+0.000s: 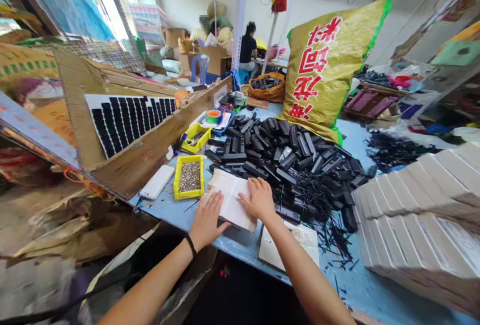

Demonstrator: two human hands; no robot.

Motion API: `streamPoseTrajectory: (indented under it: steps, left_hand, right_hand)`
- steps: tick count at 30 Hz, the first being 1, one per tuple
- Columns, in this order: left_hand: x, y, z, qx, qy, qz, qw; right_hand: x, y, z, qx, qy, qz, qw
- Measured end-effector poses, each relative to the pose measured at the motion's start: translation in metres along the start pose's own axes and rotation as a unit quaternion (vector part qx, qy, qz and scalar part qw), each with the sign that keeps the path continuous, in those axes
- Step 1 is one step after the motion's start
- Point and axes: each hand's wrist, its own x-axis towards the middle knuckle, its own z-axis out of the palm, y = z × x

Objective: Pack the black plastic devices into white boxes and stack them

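While left hand [206,220], right hand [260,199] rest on white box [229,196], grip spread, black parts pile [285,155] crowds behind.

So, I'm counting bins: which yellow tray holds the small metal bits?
The front yellow tray, right of the white flat device, nearest the left hand; the rear yellow tray holds no such heap.

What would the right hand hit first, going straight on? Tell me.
Probably the pile of black parts, just beyond the fingertips of the right hand, which rests on a white stack.
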Motion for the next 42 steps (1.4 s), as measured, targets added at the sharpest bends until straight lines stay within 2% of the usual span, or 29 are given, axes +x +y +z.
streamPoseTrajectory:
  steps: [4,8,12,15,18,23,26,29,35,42]
  left_hand:
    - [0.011,0.003,-0.024,-0.032,-0.009,-0.009,0.999]
    - [0.040,0.013,-0.041,-0.099,-0.049,-0.093,0.989]
    - [0.066,0.021,-0.041,-0.146,-0.086,-0.123,0.978]
    - [0.073,0.018,-0.037,-0.206,-0.094,-0.139,0.964]
    - [0.070,0.010,-0.034,-0.297,-0.091,-0.160,0.937]
    - [0.058,-0.001,-0.028,-0.454,-0.072,-0.183,0.869]
    - [0.053,-0.003,-0.025,-0.521,-0.064,-0.180,0.832]
    - [0.053,-0.005,-0.021,-0.554,-0.058,-0.176,0.812]
    - [0.052,-0.003,-0.015,-0.544,-0.034,-0.173,0.821]
    - [0.044,0.009,-0.017,-0.488,0.019,-0.142,0.861]
  right_hand:
    - [-0.004,0.000,0.020,0.027,-0.034,0.026,0.999]
    - [-0.009,-0.005,0.018,0.059,0.018,-0.007,0.998]
    - [-0.018,-0.021,0.017,0.155,0.045,-0.058,0.985]
    - [-0.022,-0.031,0.025,0.205,0.050,-0.054,0.976]
    - [-0.022,-0.034,0.033,0.230,0.053,-0.054,0.970]
    - [-0.017,-0.033,0.036,0.231,0.038,-0.060,0.970]
    - [-0.016,-0.035,0.033,0.245,0.037,-0.015,0.969]
    - [-0.016,-0.037,0.031,0.301,0.039,0.040,0.952]
    - [-0.006,-0.035,0.030,0.370,0.022,0.070,0.926]
    - [-0.002,-0.032,0.028,0.400,-0.010,0.004,0.916]
